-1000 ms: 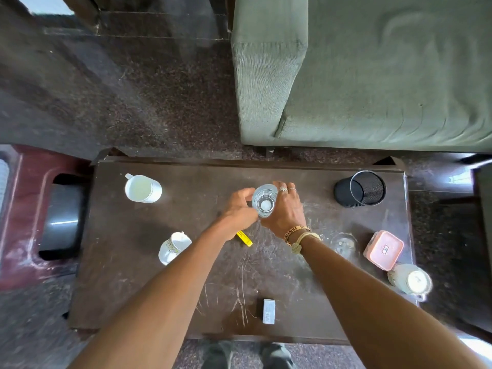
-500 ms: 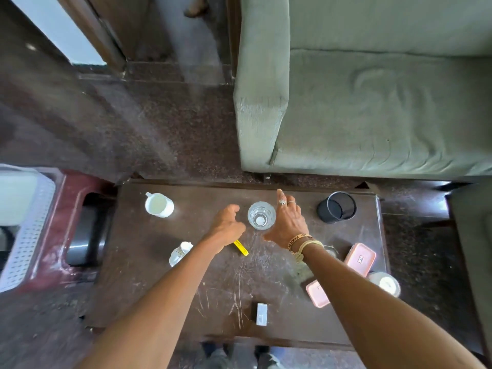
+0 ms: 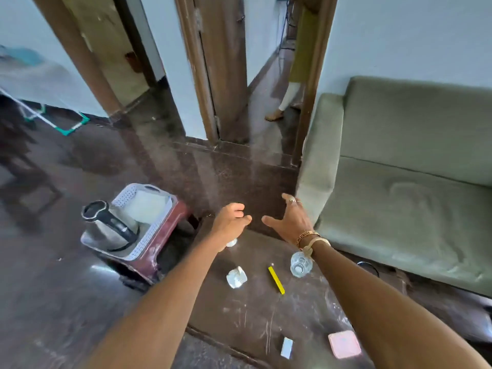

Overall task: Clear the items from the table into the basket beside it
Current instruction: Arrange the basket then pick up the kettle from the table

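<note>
Change: view tilted up since a second ago; both hands lifted off the clear drinking glass (image 3: 300,265), raised over the table's far edge.
Glass: upright on the dark scratched wooden table (image 3: 255,310), under the right wrist, untouched.
Left hand (image 3: 230,222): loosely curled, empty.
Right hand (image 3: 291,221): fingers spread wide, empty.
Nearby: yellow marker pen (image 3: 276,279), tipped white cup (image 3: 236,277), small white box (image 3: 286,348), pink square lid (image 3: 344,344).
Basket: white perforated plastic basket (image 3: 149,233) left of table, steel electric kettle (image 3: 107,222) inside.
</note>
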A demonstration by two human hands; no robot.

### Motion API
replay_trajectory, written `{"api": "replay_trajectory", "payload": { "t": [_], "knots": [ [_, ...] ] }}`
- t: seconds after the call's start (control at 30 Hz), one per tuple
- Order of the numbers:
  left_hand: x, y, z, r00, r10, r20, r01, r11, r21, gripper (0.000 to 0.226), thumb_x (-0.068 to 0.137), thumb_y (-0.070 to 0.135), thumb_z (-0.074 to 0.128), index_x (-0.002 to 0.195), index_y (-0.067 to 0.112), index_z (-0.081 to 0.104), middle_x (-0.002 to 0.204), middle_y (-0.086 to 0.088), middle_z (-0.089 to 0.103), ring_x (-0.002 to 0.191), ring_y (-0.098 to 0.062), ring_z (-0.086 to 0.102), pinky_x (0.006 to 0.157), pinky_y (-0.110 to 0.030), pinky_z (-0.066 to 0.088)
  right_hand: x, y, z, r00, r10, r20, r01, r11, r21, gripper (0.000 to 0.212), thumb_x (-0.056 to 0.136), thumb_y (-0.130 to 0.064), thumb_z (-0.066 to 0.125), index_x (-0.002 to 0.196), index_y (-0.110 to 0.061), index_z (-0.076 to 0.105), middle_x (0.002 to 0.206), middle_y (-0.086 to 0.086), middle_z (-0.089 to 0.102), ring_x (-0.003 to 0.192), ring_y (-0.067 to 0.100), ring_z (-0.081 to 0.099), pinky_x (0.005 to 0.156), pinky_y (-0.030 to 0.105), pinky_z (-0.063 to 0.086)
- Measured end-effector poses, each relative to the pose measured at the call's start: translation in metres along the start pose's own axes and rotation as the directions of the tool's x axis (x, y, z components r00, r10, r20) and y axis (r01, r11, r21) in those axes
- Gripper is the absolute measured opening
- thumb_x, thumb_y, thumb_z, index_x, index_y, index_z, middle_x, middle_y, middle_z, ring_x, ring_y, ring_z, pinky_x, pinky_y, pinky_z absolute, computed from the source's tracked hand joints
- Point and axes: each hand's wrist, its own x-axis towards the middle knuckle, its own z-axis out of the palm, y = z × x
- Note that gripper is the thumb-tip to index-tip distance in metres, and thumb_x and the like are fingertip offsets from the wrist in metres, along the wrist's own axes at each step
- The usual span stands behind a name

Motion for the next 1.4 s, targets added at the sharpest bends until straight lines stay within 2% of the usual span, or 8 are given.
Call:
{"api": "replay_trajectory", "payload": {
  "t": [0.2,0.47,0.57,0.7,0.83,1.0,1.17,1.4],
  "knots": [
    [-0.041,-0.054,-0.087,0.996,-0.043,-0.083,0.039,0.998,-0.057,0.048,0.088,0.022,0.068,0.134,0.013,0.056,0.127,-0.006,0.065,0.112,-0.021,0.062,0.1,-0.04,0.051,-0.041,-0.076,0.071,0.989,-0.061,0.132,0.059,0.998,0.018,0.093,0.071,-0.059,0.074,0.146,-0.017,0.038,0.144,0.007,0.043,0.123,0.022,0.055,0.1,0.028,0.042],
    [-0.104,-0.176,-0.201,0.96,-0.223,-0.167,0.192,0.964,-0.184,0.044,0.088,0.014,0.067,0.131,0.011,0.059,0.125,-0.01,0.065,0.113,-0.023,0.063,0.098,-0.036,0.052,-0.112,-0.174,0.202,0.933,-0.165,0.32,0.191,0.98,-0.052,0.091,0.082,-0.066,0.058,0.151,-0.013,0.031,0.153,0.008,0.038,0.14,0.024,0.037,0.114,0.037,0.033],
    [-0.116,-0.196,-0.249,0.945,-0.221,-0.242,0.185,0.969,-0.163,0.04,0.084,0.015,0.069,0.123,0.013,0.066,0.118,-0.006,0.07,0.109,-0.017,0.065,0.092,-0.028,0.052,-0.121,-0.22,0.229,0.91,-0.246,0.334,0.278,0.959,-0.049,0.079,0.085,-0.062,0.059,0.145,-0.013,0.041,0.146,0.009,0.047,0.133,0.026,0.045,0.11,0.036,0.037],
    [-0.124,-0.214,-0.3,0.925,-0.215,-0.312,0.166,0.97,-0.175,0.02,0.075,0.019,0.068,0.093,0.012,0.071,0.099,-0.015,0.071,0.092,-0.027,0.068,0.087,-0.04,0.055,-0.122,-0.277,0.253,0.888,-0.324,0.326,0.337,0.941,0.017,0.054,0.086,-0.052,0.065,0.118,-0.009,0.061,0.117,0.009,0.064,0.116,0.031,0.056,0.097,0.037,0.044],
    [-0.121,-0.242,-0.331,0.902,-0.248,-0.355,0.174,0.958,-0.227,0.023,0.084,0.013,0.068,0.107,0.008,0.07,0.11,-0.016,0.071,0.095,-0.027,0.068,0.085,-0.037,0.055,-0.12,-0.315,0.28,0.873,-0.35,0.34,0.361,0.932,0.034,0.058,0.09,-0.049,0.062,0.131,-0.009,0.052,0.121,0.007,0.06,0.12,0.03,0.055,0.092,0.03,0.039],
    [-0.116,-0.288,-0.346,0.856,-0.375,-0.356,0.245,0.9,-0.361,0.031,0.087,0.008,0.069,0.117,0.006,0.064,0.109,-0.014,0.07,0.089,-0.025,0.066,0.079,-0.03,0.051,-0.108,-0.322,0.33,0.84,-0.301,0.452,0.349,0.937,-0.023,0.07,0.095,-0.051,0.053,0.147,-0.007,0.039,0.146,0.013,0.047,0.135,0.027,0.044,0.113,0.035,0.032],
    [-0.08,-0.314,-0.375,0.843,-0.421,-0.335,0.286,0.878,-0.384,0.033,0.09,0.001,0.063,0.123,-0.002,0.06,0.122,-0.027,0.063,0.097,-0.029,0.061,0.078,-0.029,0.047,-0.065,-0.324,0.369,0.833,-0.304,0.462,0.371,0.927,-0.058,0.062,0.098,-0.049,0.05,0.144,-0.008,0.043,0.142,0.014,0.051,0.131,0.028,0.048,0.111,0.038,0.036],
    [-0.011,-0.295,-0.414,0.855,-0.424,-0.299,0.293,0.87,-0.396,0.036,0.092,0.005,0.06,0.128,0.002,0.058,0.109,-0.01,0.061,0.097,-0.024,0.059,0.097,-0.044,0.052,0.015,-0.356,0.374,0.882,-0.322,0.345,0.375,0.922,-0.098,0.048,0.1,-0.046,0.044,0.124,-0.007,0.057,0.121,0.012,0.061,0.117,0.03,0.054,0.099,0.036,0.039]
  ]
}}
